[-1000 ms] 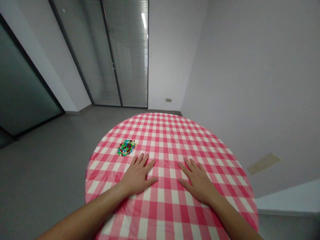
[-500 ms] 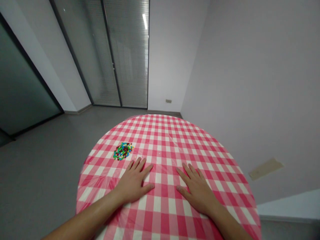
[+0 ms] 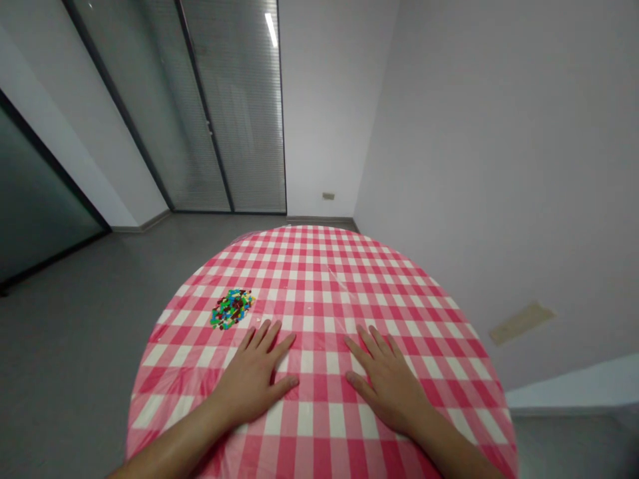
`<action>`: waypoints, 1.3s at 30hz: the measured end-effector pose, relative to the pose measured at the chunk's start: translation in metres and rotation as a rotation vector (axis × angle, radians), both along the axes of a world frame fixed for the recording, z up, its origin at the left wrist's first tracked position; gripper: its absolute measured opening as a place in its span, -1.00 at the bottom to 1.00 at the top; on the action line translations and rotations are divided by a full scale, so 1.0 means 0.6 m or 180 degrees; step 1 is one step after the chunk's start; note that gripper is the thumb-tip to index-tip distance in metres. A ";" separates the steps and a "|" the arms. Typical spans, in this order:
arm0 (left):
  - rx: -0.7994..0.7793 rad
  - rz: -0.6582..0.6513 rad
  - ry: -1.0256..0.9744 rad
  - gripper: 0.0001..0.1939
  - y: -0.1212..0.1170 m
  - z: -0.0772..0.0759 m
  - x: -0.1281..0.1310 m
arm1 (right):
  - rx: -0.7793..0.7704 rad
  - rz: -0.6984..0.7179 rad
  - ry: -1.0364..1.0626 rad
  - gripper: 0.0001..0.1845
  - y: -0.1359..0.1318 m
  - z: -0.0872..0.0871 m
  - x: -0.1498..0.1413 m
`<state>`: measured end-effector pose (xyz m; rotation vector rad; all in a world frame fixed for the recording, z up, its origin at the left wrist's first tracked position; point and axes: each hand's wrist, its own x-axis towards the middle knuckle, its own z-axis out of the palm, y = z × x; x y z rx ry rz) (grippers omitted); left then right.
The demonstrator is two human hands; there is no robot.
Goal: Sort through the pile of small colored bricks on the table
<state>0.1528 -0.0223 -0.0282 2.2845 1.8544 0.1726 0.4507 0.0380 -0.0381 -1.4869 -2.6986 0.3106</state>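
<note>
A person stands at a round table [image 3: 319,228] covered by a pink-and-white gingham cloth [image 3: 324,279]. The cloth has a faint plastic sheen, with soft creases running through its checks, and its curved edge drops away at the sides.

Both bare hands lie flat and palm-down on the cloth, well apart, with the fingers spread and holding nothing. The left hand [image 3: 252,379] sits nearest the heap of small coloured pieces [image 3: 231,309], its fingertips close to the heap but not touching it. The right hand [image 3: 387,392] rests on the checks to the right, with only cloth around it.

The heap lies in a low, loose, roughly oval cluster on the table's left side, ahead of the left hand. Its tiny, hard-looking pieces are green, blue, yellow and dark red, though they are too small to identify exactly.

Beyond the table, a smooth grey floor [image 3: 90,332] stretches to a glass partition [image 3: 229,113] lined with fine horizontal blinds and framed in dark metal. A plain pale wall [image 3: 499,133] runs along the right, with a flat tan patch [image 3: 522,323] near its lower part and a small socket plate [image 3: 328,196] low down by the partition.
</note>
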 end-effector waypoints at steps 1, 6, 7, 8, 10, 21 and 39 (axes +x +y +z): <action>-0.0003 0.0002 0.0007 -0.25 0.000 -0.001 0.000 | -0.0023 -0.0007 0.0005 -0.29 -0.001 0.002 -0.001; -0.0018 0.0013 0.0046 -0.25 0.000 0.002 0.001 | -0.0051 -0.0032 0.0087 -0.31 -0.002 0.005 -0.001; -0.0022 0.0016 0.0049 -0.26 0.000 0.002 0.001 | -0.0043 -0.0034 0.0104 -0.32 -0.002 0.005 -0.001; -0.0022 0.0017 0.0049 -0.26 0.000 0.003 0.002 | -0.0038 -0.0033 0.0113 -0.32 -0.002 0.005 -0.001; -0.0015 0.0017 0.0047 -0.27 0.000 0.003 0.002 | -0.0038 -0.0036 0.0114 -0.33 -0.002 0.005 -0.001; 0.0059 0.0014 -0.0019 -0.33 0.002 -0.008 -0.002 | 0.0032 -0.0037 0.0096 -0.32 -0.001 0.003 -0.001; 0.0150 -0.0011 -0.0141 -0.37 -0.004 -0.009 -0.011 | 0.0081 -0.0066 0.0033 -0.33 -0.001 0.002 -0.003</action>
